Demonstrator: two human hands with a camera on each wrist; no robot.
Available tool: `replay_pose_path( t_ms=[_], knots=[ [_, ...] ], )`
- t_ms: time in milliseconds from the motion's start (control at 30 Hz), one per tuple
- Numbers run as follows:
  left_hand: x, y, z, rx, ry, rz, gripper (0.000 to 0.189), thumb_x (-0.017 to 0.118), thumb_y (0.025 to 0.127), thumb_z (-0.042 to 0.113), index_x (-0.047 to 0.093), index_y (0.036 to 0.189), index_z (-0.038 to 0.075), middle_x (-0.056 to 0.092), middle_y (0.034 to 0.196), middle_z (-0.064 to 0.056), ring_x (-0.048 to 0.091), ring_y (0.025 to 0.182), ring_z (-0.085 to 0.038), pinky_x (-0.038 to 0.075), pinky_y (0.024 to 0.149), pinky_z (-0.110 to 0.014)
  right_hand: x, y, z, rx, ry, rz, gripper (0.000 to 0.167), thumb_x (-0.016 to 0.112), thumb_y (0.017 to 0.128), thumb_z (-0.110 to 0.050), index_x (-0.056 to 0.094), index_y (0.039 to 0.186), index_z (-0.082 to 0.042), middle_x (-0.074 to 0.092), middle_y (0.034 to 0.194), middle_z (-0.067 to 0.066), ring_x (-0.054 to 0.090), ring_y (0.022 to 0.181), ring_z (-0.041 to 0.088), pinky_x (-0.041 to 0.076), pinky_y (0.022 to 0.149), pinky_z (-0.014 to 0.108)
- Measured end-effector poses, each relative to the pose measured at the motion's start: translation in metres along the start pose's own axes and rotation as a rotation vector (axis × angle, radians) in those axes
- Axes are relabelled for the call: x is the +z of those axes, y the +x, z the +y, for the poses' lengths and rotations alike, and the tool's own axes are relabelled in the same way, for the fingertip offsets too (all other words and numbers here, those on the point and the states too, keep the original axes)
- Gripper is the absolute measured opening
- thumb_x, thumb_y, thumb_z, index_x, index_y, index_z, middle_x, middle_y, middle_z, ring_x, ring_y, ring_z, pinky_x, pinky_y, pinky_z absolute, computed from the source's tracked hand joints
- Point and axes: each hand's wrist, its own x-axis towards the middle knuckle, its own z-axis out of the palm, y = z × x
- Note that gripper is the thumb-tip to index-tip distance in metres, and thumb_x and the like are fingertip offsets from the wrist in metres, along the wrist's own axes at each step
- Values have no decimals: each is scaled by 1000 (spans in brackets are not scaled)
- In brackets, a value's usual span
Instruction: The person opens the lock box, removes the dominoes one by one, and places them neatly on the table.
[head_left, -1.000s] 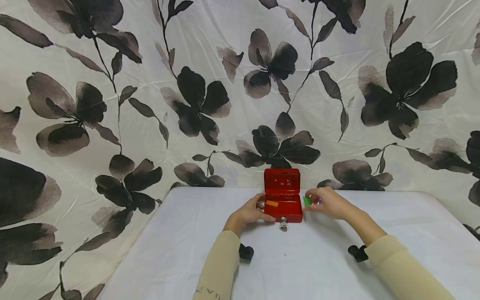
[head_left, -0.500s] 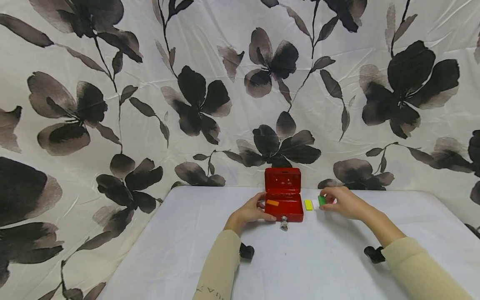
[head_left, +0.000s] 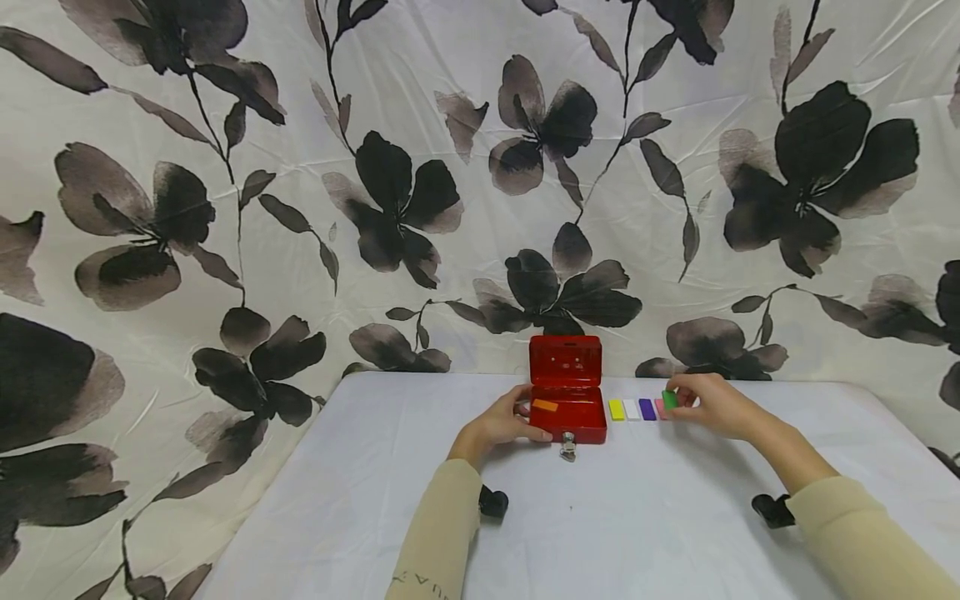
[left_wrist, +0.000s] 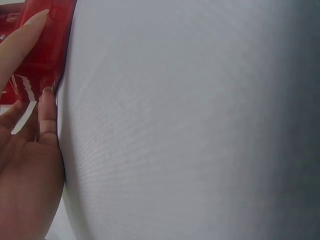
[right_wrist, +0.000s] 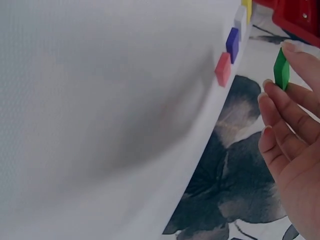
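A small red cash box [head_left: 588, 434] stands with its lid up near the far side of the table. My left hand [head_left: 497, 422] grips its left side, thumb on the front and fingers at the side wall. An orange block [head_left: 544, 406] lies inside. Between thumb and fingertips, my right hand [head_left: 712, 407] pinches a green block [right_wrist: 282, 70], held up off the table. Below it runs a row of blocks right of the box: yellow [head_left: 617, 410], white [head_left: 632, 410], purple [right_wrist: 232, 45] and pink [right_wrist: 223, 69]. In the head view the green block partly covers the pink one.
Keys [head_left: 568, 451] hang from the lock at the box's front. A white cloth covers the table [head_left: 585, 533], and its far edge runs just behind the box and blocks. A floral curtain [head_left: 450, 208] rises behind the table.
My right hand has moved rightward along the row with the green block, uncovering the yellow, white, purple and part of the pink block. The left hand stays on the cash box.
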Motion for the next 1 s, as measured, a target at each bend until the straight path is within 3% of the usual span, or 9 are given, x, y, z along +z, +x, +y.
replay_pose_path(
  t_ms=[500, 1000],
  knots=[
    [1, 0, 1, -10, 12, 16, 96, 93, 73, 22, 42, 155, 23, 57, 139, -2, 53, 119, -24, 49, 106, -49, -2, -5, 22, 70, -1, -27, 31, 82, 84, -9, 67, 107, 6, 59, 82, -2, 55, 78, 15, 49, 69, 33],
    [1, 1, 0, -4, 7, 9, 96, 94, 73, 21, 43, 154, 22, 57, 135, -2, 52, 116, -25, 49, 106, -49, 9, -2, 40, 119, 16, -61, 32, 82, 84, -10, 67, 107, 7, 59, 82, 4, 54, 77, 20, 48, 70, 36]
  ],
)
